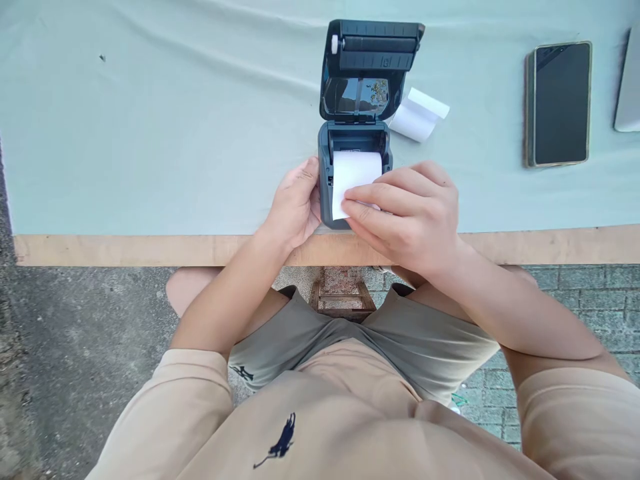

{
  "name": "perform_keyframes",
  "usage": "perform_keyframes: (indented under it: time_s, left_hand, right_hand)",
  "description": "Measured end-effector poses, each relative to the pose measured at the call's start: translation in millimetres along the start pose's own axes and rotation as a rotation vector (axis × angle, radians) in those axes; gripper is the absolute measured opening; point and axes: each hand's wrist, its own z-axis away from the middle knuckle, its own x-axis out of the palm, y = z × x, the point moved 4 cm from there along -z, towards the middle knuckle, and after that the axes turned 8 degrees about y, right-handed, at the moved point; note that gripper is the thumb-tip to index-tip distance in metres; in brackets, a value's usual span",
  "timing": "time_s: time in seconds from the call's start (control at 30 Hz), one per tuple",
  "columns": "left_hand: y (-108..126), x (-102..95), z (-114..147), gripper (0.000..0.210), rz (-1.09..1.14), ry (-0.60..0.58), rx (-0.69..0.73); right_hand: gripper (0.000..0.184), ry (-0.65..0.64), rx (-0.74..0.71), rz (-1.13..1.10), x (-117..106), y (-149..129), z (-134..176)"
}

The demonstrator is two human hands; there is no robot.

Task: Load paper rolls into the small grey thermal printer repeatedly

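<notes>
A dark portable label printer (326, 143) stands near the front edge of the table, its lid (373, 67) tipped back and upright. White paper (356, 170) comes out of the bay and lies over the printer's front. My left hand (296, 203) grips the printer's left side, thumb along the edge. With thumb and fingertips my right hand (413, 207) pinches the loose end of the paper; part of the printer's right side is hidden behind it. Behind the printer, to its right, rests a curled strip of white paper (419, 117).
A smartphone (563, 103) lies on the right of the table, seemingly on top of a box of similar size. A grey object (630, 93) is cut off at the right edge. Pale green cloth (175, 133) covers the table up to its wooden front edge (125, 250).
</notes>
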Motion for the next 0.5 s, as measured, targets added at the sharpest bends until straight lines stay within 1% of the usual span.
perform_keyframes:
  time_s: [0.1,0.2,0.27,0.37,0.5]
  left_hand:
    - [1.6,2.2,2.0,0.04,0.017,0.012,-0.018]
    - [2.0,2.0,2.0,0.041,0.015,0.008,-0.015]
    - [1.3,0.6,0.8,0.041,0.001,0.004,-0.001]
    - [-1.1,-1.3,-1.3,0.04,-0.005,-0.008,0.006]
    - [-2.1,-2.5,-2.7,0.039,0.006,0.001,0.011]
  right_hand:
    - [0.016,0.03,-0.03,-0.02,-1.0,-1.9,-0.9]
    - [0.018,0.133,-0.061,-0.024,-3.9,-3.0,-3.3]
    - [0.014,0.177,-0.089,-0.026,-4.4,-2.5,-4.6]
    - [0.016,0.181,-0.132,-0.05,-3.9,-0.1,-5.4]
    - [0.017,0.18,-0.122,-0.102,-4.2,2.7,-4.5]
